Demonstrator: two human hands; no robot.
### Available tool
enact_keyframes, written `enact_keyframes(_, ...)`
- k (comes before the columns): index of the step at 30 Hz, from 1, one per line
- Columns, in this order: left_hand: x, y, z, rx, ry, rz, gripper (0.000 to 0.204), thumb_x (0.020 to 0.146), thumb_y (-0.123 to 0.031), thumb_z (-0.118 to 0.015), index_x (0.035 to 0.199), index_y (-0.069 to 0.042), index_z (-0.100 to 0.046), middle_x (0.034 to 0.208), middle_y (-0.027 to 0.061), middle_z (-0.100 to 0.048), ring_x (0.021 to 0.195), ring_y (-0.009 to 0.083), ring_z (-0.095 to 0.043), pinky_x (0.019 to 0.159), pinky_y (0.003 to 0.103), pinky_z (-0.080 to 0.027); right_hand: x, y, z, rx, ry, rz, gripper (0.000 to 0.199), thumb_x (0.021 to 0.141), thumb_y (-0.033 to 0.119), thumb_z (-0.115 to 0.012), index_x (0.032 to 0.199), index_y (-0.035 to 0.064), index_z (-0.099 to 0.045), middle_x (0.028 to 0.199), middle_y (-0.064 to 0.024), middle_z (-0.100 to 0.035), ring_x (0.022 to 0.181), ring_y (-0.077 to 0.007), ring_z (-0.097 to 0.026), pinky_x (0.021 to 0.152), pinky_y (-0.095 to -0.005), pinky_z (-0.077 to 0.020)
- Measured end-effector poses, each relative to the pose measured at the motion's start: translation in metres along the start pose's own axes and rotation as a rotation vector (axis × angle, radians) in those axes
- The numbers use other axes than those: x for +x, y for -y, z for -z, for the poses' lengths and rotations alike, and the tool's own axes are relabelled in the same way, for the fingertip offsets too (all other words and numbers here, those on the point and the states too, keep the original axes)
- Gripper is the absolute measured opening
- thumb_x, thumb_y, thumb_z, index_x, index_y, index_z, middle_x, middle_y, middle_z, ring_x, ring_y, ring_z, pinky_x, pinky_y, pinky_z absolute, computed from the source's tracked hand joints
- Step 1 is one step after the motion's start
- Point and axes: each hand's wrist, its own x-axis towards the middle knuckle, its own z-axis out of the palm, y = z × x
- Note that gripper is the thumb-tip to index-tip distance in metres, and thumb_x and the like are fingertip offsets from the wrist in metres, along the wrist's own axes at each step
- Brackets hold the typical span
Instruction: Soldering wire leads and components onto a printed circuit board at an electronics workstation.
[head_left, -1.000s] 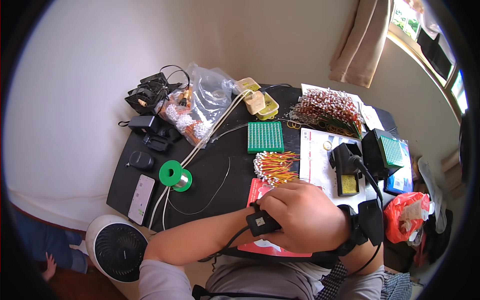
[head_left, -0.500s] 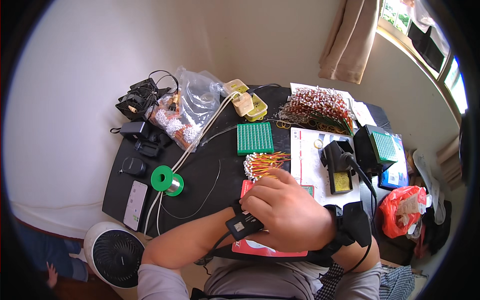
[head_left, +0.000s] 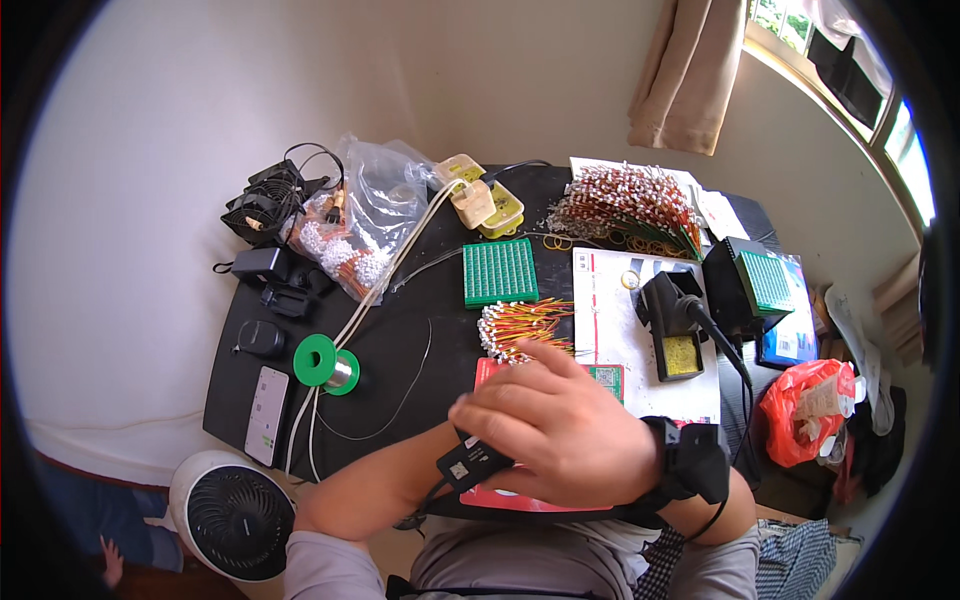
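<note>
My right hand lies across my left wrist, back up, its fingers stretched loosely leftward and slightly apart. No held item shows in it; its thumb and palm are hidden. A small black module with a cable is strapped to my left wrist, just under the right fingertips. My left hand is covered by the right one, so its fingers do not show. Beneath both lies a red printed card. Beyond the fingers are a bundle of red and yellow wires with white ends and a green gridded block.
A solder spool, a phone and white cables lie left. A soldering iron stand with sponge rests on a white sheet at right, before a black box. Further back are a larger wire bundle and a plastic bag.
My right hand has shifted slightly left, and its fingers have loosened and lifted over the left wrist module. The whole view has moved a little; the table things stay put.
</note>
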Motion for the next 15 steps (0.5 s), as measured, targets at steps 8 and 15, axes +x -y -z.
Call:
enact_keyframes(8,0.003,0.006,-0.007,-0.143,-0.029,-0.062,0.029,0.092,-0.033,-0.068,0.094,-0.005,-0.062,0.090,0.0087,-0.062,0.090,0.0260,-0.065,0.079,0.039,-0.052,-0.004,-0.005,-0.018,0.038,-0.126,-0.054,0.050,0.064,0.019,-0.087,0.107,0.0045,-0.067,0.097,-0.0089,-0.065,0.095,-0.0294,-0.064,0.089,-0.0450,-0.0479)
enact_keyframes(15,-0.011,0.005,0.001,-0.161,-0.048,-0.049,0.027,0.092,-0.032,-0.068,0.094,-0.005,-0.063,0.089,0.0092,-0.063,0.089,0.0267,-0.065,0.078,0.039,-0.052,0.021,0.011,-0.006,-0.001,-0.121,0.039,0.035,0.065,0.020,-0.074,0.095,0.0044,-0.061,0.093,-0.0095,-0.060,0.087,-0.0289,-0.061,0.081,-0.0416,-0.0472)
